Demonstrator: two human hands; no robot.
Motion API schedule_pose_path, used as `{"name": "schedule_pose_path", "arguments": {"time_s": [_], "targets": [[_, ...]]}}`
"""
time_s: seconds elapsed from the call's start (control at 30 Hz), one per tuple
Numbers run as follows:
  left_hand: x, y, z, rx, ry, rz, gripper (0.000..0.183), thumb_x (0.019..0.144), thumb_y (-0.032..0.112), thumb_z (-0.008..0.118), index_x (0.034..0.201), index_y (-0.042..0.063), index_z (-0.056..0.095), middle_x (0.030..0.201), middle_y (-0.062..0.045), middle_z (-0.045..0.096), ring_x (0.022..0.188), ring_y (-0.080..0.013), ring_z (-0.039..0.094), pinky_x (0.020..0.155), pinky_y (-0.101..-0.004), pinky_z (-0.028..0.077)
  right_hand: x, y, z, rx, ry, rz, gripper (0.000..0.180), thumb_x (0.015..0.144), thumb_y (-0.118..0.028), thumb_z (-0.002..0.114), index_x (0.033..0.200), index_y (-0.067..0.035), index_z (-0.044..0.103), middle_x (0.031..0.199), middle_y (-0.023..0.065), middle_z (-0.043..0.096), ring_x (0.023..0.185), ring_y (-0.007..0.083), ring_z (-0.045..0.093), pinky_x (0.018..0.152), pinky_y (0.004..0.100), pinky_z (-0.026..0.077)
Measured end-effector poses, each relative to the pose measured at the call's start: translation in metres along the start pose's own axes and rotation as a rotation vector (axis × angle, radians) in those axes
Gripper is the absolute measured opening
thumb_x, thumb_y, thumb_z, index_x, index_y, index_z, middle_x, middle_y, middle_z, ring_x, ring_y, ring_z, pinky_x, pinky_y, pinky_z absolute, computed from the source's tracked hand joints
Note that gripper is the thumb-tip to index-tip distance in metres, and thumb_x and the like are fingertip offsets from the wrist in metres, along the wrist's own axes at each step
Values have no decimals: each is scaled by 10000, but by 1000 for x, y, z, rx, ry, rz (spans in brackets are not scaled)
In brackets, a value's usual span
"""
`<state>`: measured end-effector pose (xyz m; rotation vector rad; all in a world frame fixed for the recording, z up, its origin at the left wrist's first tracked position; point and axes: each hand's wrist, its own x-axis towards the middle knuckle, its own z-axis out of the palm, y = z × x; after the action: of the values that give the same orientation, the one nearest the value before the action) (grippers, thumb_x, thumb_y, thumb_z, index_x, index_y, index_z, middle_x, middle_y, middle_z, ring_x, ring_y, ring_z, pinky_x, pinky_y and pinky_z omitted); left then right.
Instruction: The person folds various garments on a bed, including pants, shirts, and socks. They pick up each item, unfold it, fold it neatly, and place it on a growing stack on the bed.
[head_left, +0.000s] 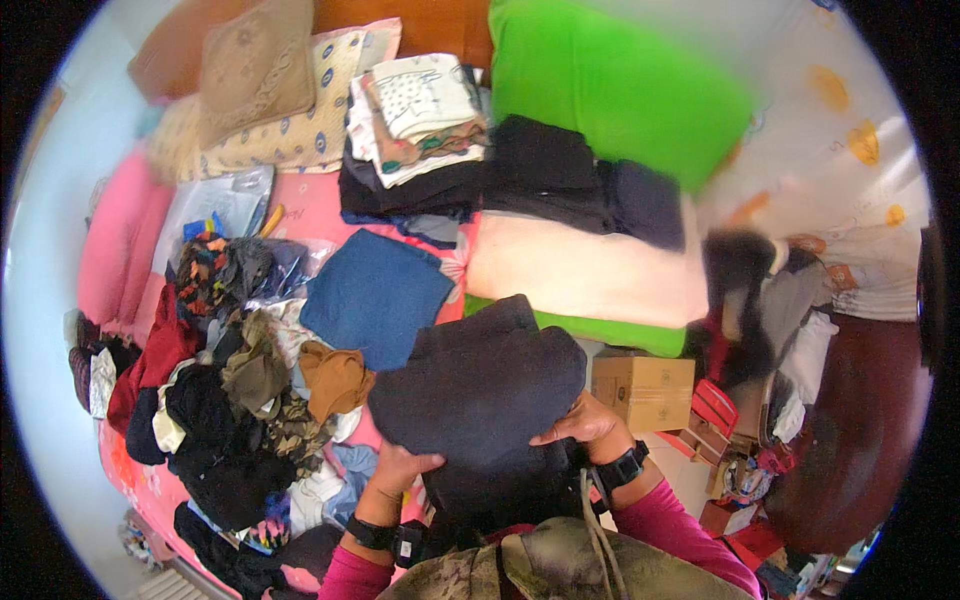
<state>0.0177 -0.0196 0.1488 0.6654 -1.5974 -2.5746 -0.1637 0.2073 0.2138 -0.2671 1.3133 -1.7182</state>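
A dark grey or black garment (480, 390), partly folded, is held up before my body. My left hand (405, 461) grips its left lower edge, thumb on top. With the thumb likewise over the cloth, my right hand (581, 421) grips the right side. The fingers of both hands are mostly hidden beneath the fabric. Just beyond the garment lies a folded blue cloth item (379, 300) on the pink bedding (311, 206). Farther back sits a stack of folded clothes, with a white printed one (424, 94) on top and folded black garments (544, 169) beside it.
Loose clothes (225, 435) are heaped at the left. Pillows (259, 75) and a large green cushion-like item (615, 90) stand at the back. A peach folded cloth (585, 266) lies at right. Below the bed edge are a cardboard box (643, 394) and red items (712, 409).
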Motion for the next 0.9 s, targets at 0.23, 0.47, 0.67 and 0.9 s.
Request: {"name": "schedule_pose_path", "arguments": {"time_s": [0.23, 0.47, 0.67, 0.9], "targets": [[43, -31, 89, -478, 26, -329, 703, 730, 136, 628, 1362, 12, 347, 1298, -134, 501, 1171, -295, 508, 1001, -423, 411, -45, -7, -69, 99, 119, 47, 752, 603, 36, 817, 1280, -13, 493, 1211, 67, 589, 1133, 197, 521, 984, 352, 413], [161, -33, 226, -129, 57, -204, 783, 691, -19, 678, 1378, 55, 308, 1255, -117, 514, 1138, -268, 522, 979, -402, 427, -28, -15, -223, 133, 417, -34, 791, 615, 16, 806, 1314, 3, 436, 1216, 99, 582, 1098, 235, 552, 978, 355, 436], [298, -72, 356, 20, -177, -385, 939, 684, 117, 781, 1425, 87, 206, 1350, -128, 398, 1236, -280, 418, 1026, -419, 374, -33, -57, -375, 394, 653, 156, 706, 613, -2, 776, 1256, 14, 486, 1169, 124, 593, 1046, 284, 578, 960, 380, 434], [396, -118, 429, -198, -171, -461, 889, 740, 260, 735, 1433, 92, 203, 1348, -133, 414, 1239, -317, 423, 1023, -457, 394, -10, -119, -503, 65, 558, 239, 779, 578, -93, 828, 1269, 15, 486, 1178, 126, 606, 1053, 243, 587, 934, 356, 457]]}}
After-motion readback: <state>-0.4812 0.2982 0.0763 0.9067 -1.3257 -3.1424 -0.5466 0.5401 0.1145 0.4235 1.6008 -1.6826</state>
